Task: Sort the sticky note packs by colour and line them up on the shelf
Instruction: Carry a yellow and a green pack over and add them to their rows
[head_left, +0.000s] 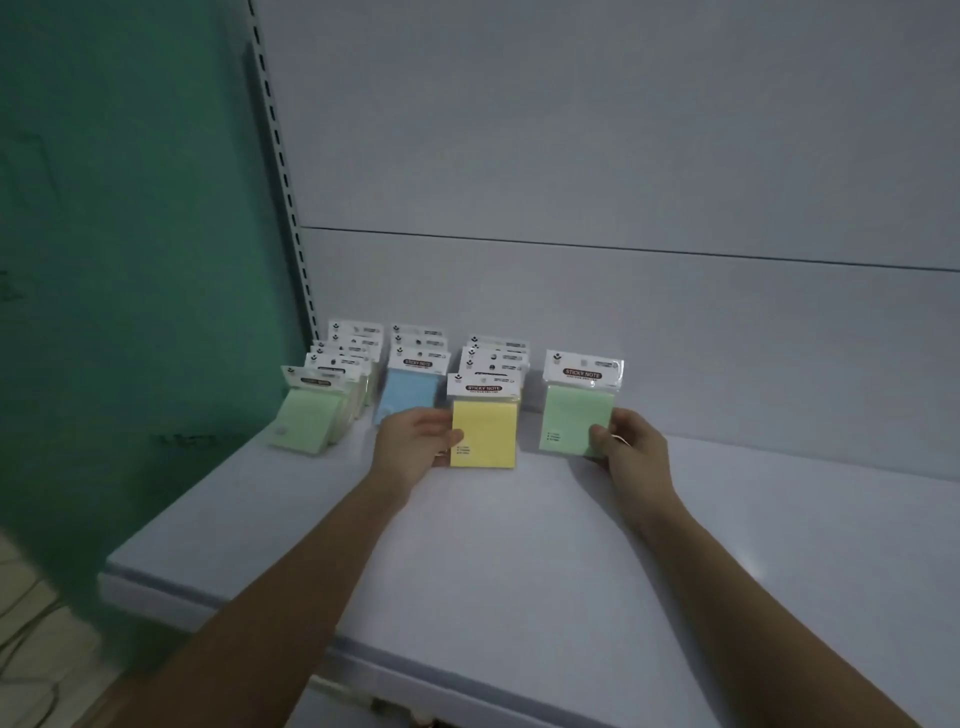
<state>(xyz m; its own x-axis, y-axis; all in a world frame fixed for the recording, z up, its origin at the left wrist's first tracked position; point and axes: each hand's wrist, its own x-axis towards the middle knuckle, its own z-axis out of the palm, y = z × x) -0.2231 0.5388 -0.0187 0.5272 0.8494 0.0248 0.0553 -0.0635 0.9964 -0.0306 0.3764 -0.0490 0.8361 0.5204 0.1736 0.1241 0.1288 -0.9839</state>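
Note:
On the white shelf (519, 545) stand rows of sticky note packs. At the left is a leaning row fronted by a pale green pack (306, 421). Beside it a row shows a blue pack (410, 392) in front. My left hand (415, 449) grips the left edge of a yellow pack (485, 434) at the front of the third row. Further right my right hand (631, 447) pinches the lower right corner of a single green pack (576, 415), which stands upright and apart from the rows.
The shelf's white back panel (623, 182) rises right behind the packs. A slotted metal upright (288, 197) and a green wall (130, 234) bound the left side. The shelf's front edge (218, 597) runs close below my forearms.

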